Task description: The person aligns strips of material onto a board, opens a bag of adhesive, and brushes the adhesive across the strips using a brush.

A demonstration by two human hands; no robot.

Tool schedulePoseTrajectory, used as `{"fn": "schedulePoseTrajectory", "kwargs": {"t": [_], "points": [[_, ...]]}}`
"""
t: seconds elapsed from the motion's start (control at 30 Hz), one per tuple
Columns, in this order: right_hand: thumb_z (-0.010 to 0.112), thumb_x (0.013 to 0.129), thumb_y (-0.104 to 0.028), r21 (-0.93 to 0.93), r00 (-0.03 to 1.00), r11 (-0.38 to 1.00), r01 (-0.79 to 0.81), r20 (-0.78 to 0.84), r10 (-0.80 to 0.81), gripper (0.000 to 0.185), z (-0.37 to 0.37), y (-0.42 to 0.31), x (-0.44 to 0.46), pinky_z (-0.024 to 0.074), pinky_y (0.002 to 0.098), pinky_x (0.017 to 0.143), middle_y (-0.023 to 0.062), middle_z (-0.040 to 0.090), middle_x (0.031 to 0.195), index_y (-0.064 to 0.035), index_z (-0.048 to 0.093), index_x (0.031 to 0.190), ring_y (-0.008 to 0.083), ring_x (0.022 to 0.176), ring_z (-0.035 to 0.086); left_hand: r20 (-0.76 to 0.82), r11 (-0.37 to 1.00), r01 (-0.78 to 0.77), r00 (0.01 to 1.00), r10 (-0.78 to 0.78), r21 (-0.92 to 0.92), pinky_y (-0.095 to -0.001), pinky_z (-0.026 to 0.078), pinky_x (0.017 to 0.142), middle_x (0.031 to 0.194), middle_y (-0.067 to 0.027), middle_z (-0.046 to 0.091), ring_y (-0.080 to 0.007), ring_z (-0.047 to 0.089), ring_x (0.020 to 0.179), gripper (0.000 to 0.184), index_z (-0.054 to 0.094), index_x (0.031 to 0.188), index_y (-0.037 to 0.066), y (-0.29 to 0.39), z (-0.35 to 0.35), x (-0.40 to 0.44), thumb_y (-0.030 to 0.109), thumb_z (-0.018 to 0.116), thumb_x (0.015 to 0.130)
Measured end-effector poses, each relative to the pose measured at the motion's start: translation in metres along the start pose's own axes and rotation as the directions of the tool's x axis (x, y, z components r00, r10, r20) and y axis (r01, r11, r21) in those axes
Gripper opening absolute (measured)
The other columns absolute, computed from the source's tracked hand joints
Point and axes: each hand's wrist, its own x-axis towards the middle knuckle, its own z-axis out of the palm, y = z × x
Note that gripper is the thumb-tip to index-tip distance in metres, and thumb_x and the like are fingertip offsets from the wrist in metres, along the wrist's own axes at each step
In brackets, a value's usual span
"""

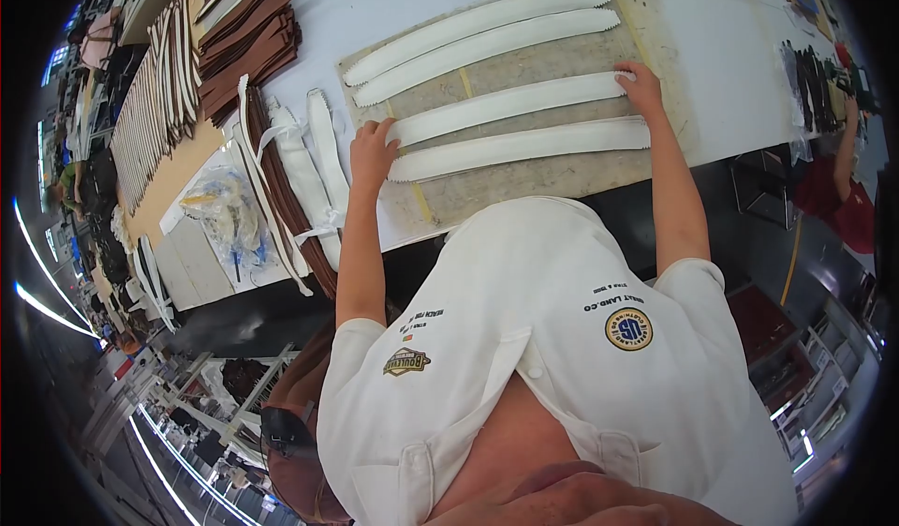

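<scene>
Strips (510, 107), long, zigzag-ended; board (543, 61) stained.

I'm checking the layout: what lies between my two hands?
In the head view, a white strip spans from the left hand to the right hand.

White shirt (538, 273) (round chest badge (628, 329))

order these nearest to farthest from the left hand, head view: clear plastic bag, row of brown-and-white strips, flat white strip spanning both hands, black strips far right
1. Flat white strip: at the left hand, extending rightward.
2. Clear plastic bag: left, nearer the table edge.
3. Row of brown-and-white strips: farther left.
4. Black strips: far right.
</scene>
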Motion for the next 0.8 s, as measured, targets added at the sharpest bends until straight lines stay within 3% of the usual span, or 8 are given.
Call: {"fn": "schedulePoseTrajectory", "kwargs": {"t": [0.07, 0.17, 0.3, 0.47, 0.57, 0.77, 0.8], "points": [[0.071, 0.078, -0.012, -0.119, 0.998, 0.991, 0.056, -0.031, -0.061, 0.032, 0.003, -0.001, -0.005, 0.0462, 0.0373, 0.090, 0.0060, 0.065, 0.101, -0.0146, 0.070, 0.110, 0.0277, 0.095, 0.058, -0.079, 0.999, -0.038, 0.996, 0.039, 0.013, -0.0389, 0.047, 0.091, 0.122, -0.0110, 0.060, -0.0290, 0.057, 0.112, 0.043, 0.061, 0.119, 0.013, -0.001, 0.014, -0.007, 0.016, 0.071, 0.078], [0.073, 0.076, -0.013, -0.186, 0.981, 0.976, 0.115, -0.134, -0.141, 0.031, 0.000, -0.014, -0.027, 0.0455, 0.0390, 0.092, 0.0058, 0.062, 0.107, -0.0170, 0.071, 0.106, 0.0289, 0.101, 0.054, -0.307, 0.969, -0.098, 0.937, 0.166, 0.227, -0.0405, 0.043, 0.096, 0.125, -0.0106, 0.058, -0.0279, 0.055, 0.114, 0.042, 0.060, 0.121, 0.010, 0.014, 0.017, -0.023, 0.013, 0.068, 0.080], [0.074, 0.075, -0.014, -0.200, 0.980, 0.975, 0.092, -0.154, -0.124, 0.030, -0.002, -0.012, -0.033, 0.0448, 0.0384, 0.092, 0.0046, 0.060, 0.110, -0.0174, 0.071, 0.105, 0.0287, 0.104, 0.051, -0.282, 0.974, -0.107, 0.946, 0.162, 0.199, -0.0417, 0.042, 0.100, 0.130, -0.0116, 0.055, -0.0299, 0.052, 0.119, 0.045, 0.058, 0.124, 0.008, 0.008, 0.032, -0.026, 0.010, 0.068, 0.080], [0.076, 0.072, -0.015, -0.238, 0.999, 0.971, 0.035, -0.023, -0.042, 0.033, -0.013, -0.010, -0.021, 0.0446, 0.0376, 0.093, 0.0035, 0.060, 0.105, -0.0186, 0.070, 0.105, 0.0281, 0.104, 0.049, -0.301, 0.961, -0.074, 0.941, 0.156, 0.266, -0.0415, 0.044, 0.098, 0.128, -0.0129, 0.056, -0.0313, 0.053, 0.117, 0.044, 0.058, 0.124, 0.005, 0.018, 0.023, -0.025, 0.009, 0.067, 0.081], [0.076, 0.071, -0.016, -0.237, 0.998, 0.971, 0.041, 0.064, -0.026, 0.032, -0.020, -0.011, -0.013, 0.0446, 0.0376, 0.093, 0.0032, 0.059, 0.104, -0.0186, 0.070, 0.103, 0.0279, 0.104, 0.049, -0.172, 0.996, -0.054, 0.983, 0.066, 0.073, -0.0404, 0.047, 0.094, 0.125, -0.0130, 0.057, -0.0317, 0.054, 0.115, 0.045, 0.058, 0.123, 0.004, 0.007, 0.038, -0.025, 0.009, 0.068, 0.080], [0.077, 0.069, -0.016, -0.276, 0.979, 0.958, 0.073, 0.205, -0.016, 0.029, -0.027, -0.010, 0.005, 0.0447, 0.0376, 0.094, 0.0037, 0.057, 0.103, -0.0169, 0.069, 0.098, 0.0286, 0.104, 0.048, -0.143, 0.996, -0.059, 0.989, 0.049, -0.066, -0.0427, 0.049, 0.088, 0.116, -0.0125, 0.059, -0.0322, 0.057, 0.106, 0.038, 0.061, 0.113, 0.003, 0.013, 0.020, -0.021, 0.009, 0.070, 0.077], [0.077, 0.069, -0.016, -0.294, 0.973, 0.953, 0.080, 0.230, -0.011, 0.029, -0.027, -0.011, 0.008, 0.0447, 0.0376, 0.095, 0.0039, 0.056, 0.102, -0.0165, 0.069, 0.097, 0.0289, 0.104, 0.048, -0.060, 0.997, -0.005, 0.998, 0.000, -0.077, -0.0423, 0.049, 0.088, 0.114, -0.0121, 0.060, -0.0319, 0.057, 0.106, 0.036, 0.061, 0.110, 0.003, 0.014, 0.018, -0.019, 0.009, 0.071, 0.076]]}}
